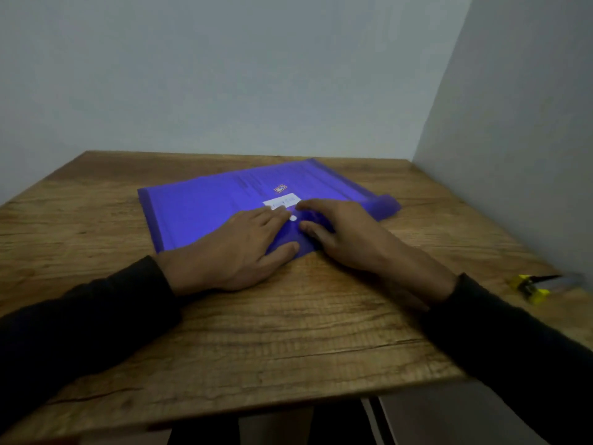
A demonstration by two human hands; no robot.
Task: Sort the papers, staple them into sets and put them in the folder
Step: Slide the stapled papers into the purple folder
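Both hands seemingly flat on folder

Dim, bluish, soft all over. Faint shadows under both hands on the worktop. Wide-angle bending at the edges; stapler at far right blurred.

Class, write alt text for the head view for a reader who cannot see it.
Both hands, left hand and right hand, press flat on a closed blue folder lying on a wooden table. A yellow stapler lies at the table's right edge.
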